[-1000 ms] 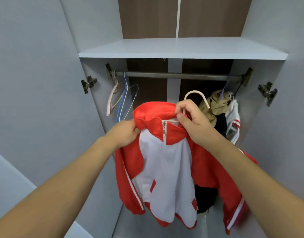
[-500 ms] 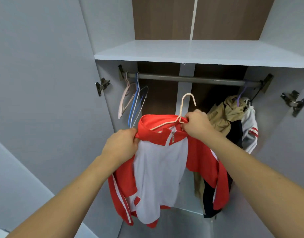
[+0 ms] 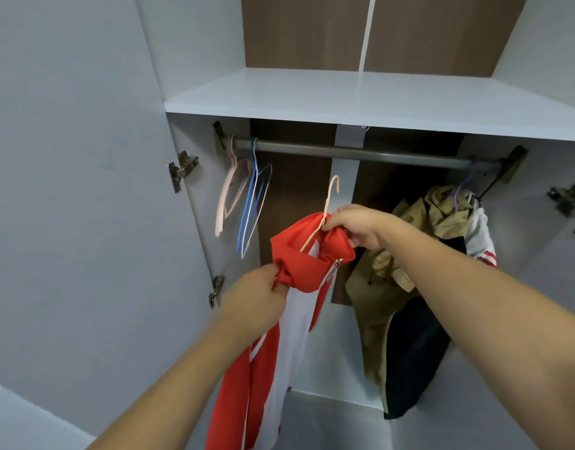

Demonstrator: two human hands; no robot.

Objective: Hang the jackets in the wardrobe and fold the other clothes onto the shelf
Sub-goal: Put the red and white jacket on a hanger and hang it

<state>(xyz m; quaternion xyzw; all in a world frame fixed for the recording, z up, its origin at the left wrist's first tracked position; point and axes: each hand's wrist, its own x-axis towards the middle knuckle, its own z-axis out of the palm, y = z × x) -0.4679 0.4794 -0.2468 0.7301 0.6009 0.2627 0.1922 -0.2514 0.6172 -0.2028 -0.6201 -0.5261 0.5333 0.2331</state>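
A red and white jacket hangs from a cream hanger in front of the open wardrobe. My right hand pinches the hanger's neck together with the collar. My left hand grips the jacket's left shoulder lower down. The hanger's hook points up, a short way below the grey rail and not touching it. On the rail's right end hang a tan coat, a black garment and a white jacket with red stripes.
Several bare hangers, pink, blue and white, hang at the rail's left end. A white shelf sits above the rail. The open left door stands close by with hinges on its edge; another hinge is at right.
The jacket has turned edge-on and risen toward the rail with both hands. The view has moved closer to the wardrobe and tilted up.
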